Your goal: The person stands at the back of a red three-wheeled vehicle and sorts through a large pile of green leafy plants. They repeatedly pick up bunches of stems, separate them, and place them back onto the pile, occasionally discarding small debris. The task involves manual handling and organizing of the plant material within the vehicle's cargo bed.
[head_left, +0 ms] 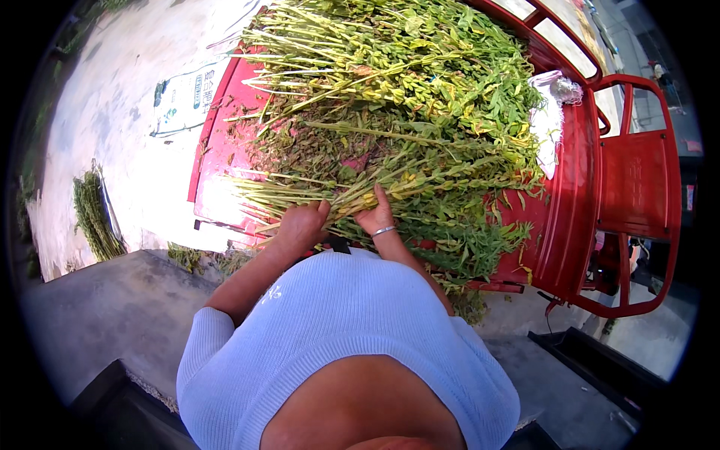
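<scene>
A bundle of cut stalks (337, 202) with green and yellow pods, which look like sesame, lies across the near side of a red cart bed (236, 97). My left hand (301, 225) is closed around the stalks' bare lower ends. Just to its right, my right hand (373, 216), with a silver bangle at the wrist, grips the same bundle from below, thumb raised. Its other fingers are partly hidden beneath the stalks. The leafy tops of the bundle reach right, over the bed. Beyond lies a larger heap of such stalks (420, 75), bare ends pointing left.
Dry leaf litter (300, 150) covers the middle of the bed. At its right end are a red metal frame (634, 184) and a crumpled white sack (549, 124). A flat printed sack (182, 101) lies on the pale ground at left, with a sheaf (97, 214) nearer.
</scene>
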### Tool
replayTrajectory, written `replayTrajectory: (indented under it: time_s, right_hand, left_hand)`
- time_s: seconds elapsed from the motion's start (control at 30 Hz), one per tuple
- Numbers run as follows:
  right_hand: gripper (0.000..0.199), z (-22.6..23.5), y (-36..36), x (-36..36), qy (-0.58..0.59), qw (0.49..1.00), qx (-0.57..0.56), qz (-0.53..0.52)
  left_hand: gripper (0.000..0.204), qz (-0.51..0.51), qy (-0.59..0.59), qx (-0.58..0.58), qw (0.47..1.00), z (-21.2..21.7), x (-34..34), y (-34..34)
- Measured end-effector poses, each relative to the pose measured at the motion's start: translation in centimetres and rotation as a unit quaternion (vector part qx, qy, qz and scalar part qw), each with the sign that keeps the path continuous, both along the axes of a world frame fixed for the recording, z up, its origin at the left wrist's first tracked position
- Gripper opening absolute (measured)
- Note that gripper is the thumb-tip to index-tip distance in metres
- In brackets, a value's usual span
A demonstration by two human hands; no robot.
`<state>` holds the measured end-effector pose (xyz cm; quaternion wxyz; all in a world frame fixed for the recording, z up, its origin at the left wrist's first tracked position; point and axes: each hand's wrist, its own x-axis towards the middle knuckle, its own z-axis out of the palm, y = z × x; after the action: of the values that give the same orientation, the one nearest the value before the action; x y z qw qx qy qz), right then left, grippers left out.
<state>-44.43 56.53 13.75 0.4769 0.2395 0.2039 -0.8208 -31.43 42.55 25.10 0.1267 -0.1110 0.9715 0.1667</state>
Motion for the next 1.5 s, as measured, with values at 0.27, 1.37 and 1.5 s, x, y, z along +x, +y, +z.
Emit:
replayTrajectory:
  time_s: [0.27, 1.37, 1.5]
  right_hand:
    - [0.051, -0.8, 0.7, -0.7, 0.051, 0.989, -0.138, 0.018]
    - [0.049, -2.7, 0.5, -2.3, 0.055, 0.976, -0.206, 0.036]
    - [0.048, -0.5, 0.0, -2.0, 0.037, 0.987, -0.155, 0.036]
  left_hand:
    - [0.056, -0.08, -0.161, 0.158, 0.971, 1.8, -2.5, -3.1]
    - [0.015, 0.07, 0.099, 0.103, 0.987, 6.9, -2.3, -4.1]
    - [0.019, 0.093, 0.155, -0.011, 0.983, 4.1, 2.5, -1.5]
